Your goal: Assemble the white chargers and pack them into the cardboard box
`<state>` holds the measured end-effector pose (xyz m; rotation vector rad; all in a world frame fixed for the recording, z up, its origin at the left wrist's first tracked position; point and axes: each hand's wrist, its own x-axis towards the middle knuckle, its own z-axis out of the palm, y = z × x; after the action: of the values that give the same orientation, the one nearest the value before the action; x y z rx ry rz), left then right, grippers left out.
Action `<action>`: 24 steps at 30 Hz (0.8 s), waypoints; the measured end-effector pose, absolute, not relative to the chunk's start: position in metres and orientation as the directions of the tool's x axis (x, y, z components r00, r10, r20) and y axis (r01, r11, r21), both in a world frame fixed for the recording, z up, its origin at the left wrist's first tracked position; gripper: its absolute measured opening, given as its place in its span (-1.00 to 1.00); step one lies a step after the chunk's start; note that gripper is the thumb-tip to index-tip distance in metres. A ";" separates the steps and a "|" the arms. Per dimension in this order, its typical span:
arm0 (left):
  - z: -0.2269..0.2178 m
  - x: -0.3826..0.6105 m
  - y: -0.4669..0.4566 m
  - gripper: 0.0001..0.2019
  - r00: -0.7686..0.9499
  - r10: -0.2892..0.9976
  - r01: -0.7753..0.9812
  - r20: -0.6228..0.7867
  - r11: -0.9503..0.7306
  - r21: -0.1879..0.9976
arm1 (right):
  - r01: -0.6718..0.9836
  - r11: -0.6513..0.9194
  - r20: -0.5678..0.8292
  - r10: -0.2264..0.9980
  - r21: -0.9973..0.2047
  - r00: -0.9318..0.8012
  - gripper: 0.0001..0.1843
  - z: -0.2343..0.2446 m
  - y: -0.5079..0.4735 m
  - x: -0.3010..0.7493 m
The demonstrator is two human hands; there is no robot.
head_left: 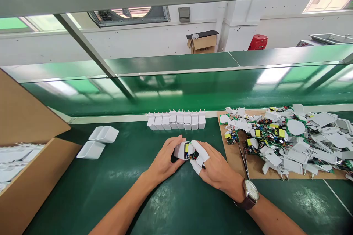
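Observation:
In the head view, my left hand (165, 158) grips a white plastic charger housing (179, 152) between thumb and fingers, above the green bench. A circuit board (187, 148) with a yellow-wrapped component sits at the housing's open end, partly inside it. My right hand (219, 167), with white covers on some fingertips and a watch on its wrist, is closed around the board's other end. Its fingers hide part of the board. Beyond both hands stands a row of several white chargers (176, 121), their pins pointing up.
At left lie three empty white housings (92, 149), beside an open cardboard box (55, 165) of white parts. On the right, a cardboard sheet (230, 154) carries a heap of circuit boards and white covers (292, 147). Tweezers (244, 159) lie by its near edge.

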<state>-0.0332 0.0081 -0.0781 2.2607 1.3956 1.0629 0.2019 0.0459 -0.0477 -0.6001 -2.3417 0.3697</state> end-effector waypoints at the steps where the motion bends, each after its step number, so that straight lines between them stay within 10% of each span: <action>1: -0.077 -0.032 0.008 -0.24 0.277 0.855 0.645 0.438 -0.503 0.575 | 0.310 0.848 0.540 0.516 -0.430 -0.665 -0.23 -0.048 0.046 0.201; 11: -0.064 -0.035 0.005 -0.61 0.277 0.928 0.602 0.250 -0.370 0.707 | 0.213 0.569 0.383 0.741 -0.794 -0.552 -0.60 -0.044 0.051 0.207; 18: -0.069 -0.041 0.008 -0.59 0.188 0.980 0.473 0.057 -0.141 0.870 | 0.274 0.718 0.443 0.636 -0.639 -0.632 -0.53 -0.067 0.055 0.202; 24: -0.071 -0.032 0.004 -0.12 0.225 0.969 0.356 0.098 -0.176 0.918 | 0.301 0.799 0.457 0.559 -0.521 -0.692 -0.56 -0.067 0.056 0.193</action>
<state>-0.0320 0.0035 -0.0707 1.6843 1.2509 0.9483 0.1935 0.0556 -0.0671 -0.6335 -2.3655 0.5481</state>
